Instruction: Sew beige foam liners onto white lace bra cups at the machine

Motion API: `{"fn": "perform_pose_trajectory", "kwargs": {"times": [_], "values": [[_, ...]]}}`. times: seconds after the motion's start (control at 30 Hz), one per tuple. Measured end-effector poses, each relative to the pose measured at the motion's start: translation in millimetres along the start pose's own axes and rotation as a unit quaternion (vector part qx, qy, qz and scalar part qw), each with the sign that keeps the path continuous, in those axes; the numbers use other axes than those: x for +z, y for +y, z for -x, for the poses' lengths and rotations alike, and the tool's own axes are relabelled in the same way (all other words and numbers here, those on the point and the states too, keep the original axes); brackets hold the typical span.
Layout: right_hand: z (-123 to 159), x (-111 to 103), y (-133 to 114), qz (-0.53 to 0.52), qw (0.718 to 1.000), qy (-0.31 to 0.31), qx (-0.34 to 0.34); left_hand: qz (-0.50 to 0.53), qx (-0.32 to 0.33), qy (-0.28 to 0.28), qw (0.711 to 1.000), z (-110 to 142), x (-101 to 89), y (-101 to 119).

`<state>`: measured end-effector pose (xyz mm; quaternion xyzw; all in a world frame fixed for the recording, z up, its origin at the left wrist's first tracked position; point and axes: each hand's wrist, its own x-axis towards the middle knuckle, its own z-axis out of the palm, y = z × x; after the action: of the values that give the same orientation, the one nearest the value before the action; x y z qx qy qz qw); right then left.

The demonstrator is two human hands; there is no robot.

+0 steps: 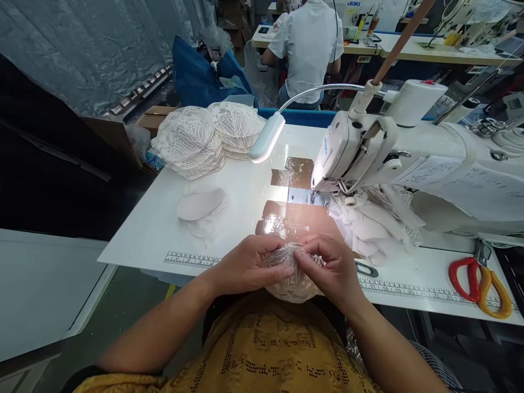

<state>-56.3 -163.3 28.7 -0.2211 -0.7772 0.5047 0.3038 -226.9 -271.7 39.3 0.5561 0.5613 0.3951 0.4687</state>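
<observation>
A piece of white lace fabric [295, 284] hangs between my two hands at the table's front edge, close to my body. My left hand [256, 265] pinches its left side between thumb and fingers. On the other side my right hand [327, 267] grips its upper edge with thumb and forefinger. Just beyond the hands, brown tape [303, 218] covers the table below the needle area of a white sewing machine [368, 142]. A smooth pale oval cup piece [201, 204] lies on lace to the left of my hands.
Stacked lace cups [192, 136] stand at the back left. Loose white fabric pieces [374, 218] pile up right of the needle. Red and orange scissors [478, 284] lie at the right edge. A lamp [268, 136] overhangs the table. A person in white [313, 49] sits beyond.
</observation>
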Motion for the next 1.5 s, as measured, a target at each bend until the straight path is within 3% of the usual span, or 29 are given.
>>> {"fn": "perform_pose_trajectory", "kwargs": {"times": [0.2, 0.37, 0.47, 0.63, 0.77, 0.9, 1.0, 1.1, 1.17, 1.23, 1.3, 1.33, 1.37, 1.43, 1.5], "values": [[0, 1, 3, -0.003, 1.000, -0.002, 0.023, -0.014, 0.002, 0.022, 1.000, -8, 0.3, 0], [-2, -5, 8, -0.054, 0.992, -0.039, 0.111, -0.016, 0.029, 0.025, 0.999, -14, 0.7, -2], [-4, -9, 10, -0.076, 0.986, -0.078, 0.127, 0.010, 0.020, -0.010, 1.000, -16, -3.6, -4], [-3, -12, 12, -0.140, 0.977, -0.084, 0.139, 0.119, -0.007, -0.092, 0.989, -21, -11.6, -7], [-2, -14, 14, -0.187, 0.965, -0.089, 0.161, 0.127, 0.011, -0.062, 0.990, -26, -9.5, -5], [-3, -15, 16, -0.219, 0.956, -0.087, 0.176, 0.162, 0.023, -0.031, 0.986, -31, 4.1, -5], [-6, -18, 19, -0.236, 0.946, -0.099, 0.199, 0.224, -0.022, 0.003, 0.974, -32, 13.2, -7], [-10, -28, 24, -0.237, 0.943, -0.091, 0.216, 0.249, -0.085, 0.084, 0.961, -27, 1.5, -5], [-11, -40, 27, -0.208, 0.951, -0.061, 0.219, 0.185, -0.090, 0.195, 0.959, -20, -20.6, 2], [-12, -53, 30, -0.146, 0.965, -0.030, 0.216, 0.049, -0.057, 0.324, 0.943, -18, -46.1, 10], [-14, -64, 31, -0.066, 0.977, -0.013, 0.202, -0.138, 0.006, 0.408, 0.902, -25, -63.5, 15], [-16, -68, 30, -0.026, 0.982, -0.014, 0.189, -0.237, 0.042, 0.419, 0.875, -34, -66.1, 15], [-19, -70, 29, 0.015, 0.985, -0.021, 0.173, -0.333, 0.073, 0.408, 0.847, -45, -64.0, 12], [-28, -72, 28, 0.095, 0.984, -0.045, 0.143, -0.493, 0.117, 0.321, 0.800, -73, -47.2, 2], [-38, -69, 28, 0.171, 0.976, -0.067, 0.120, -0.596, 0.094, 0.175, 0.778, -101, -19.7, -14]]}}
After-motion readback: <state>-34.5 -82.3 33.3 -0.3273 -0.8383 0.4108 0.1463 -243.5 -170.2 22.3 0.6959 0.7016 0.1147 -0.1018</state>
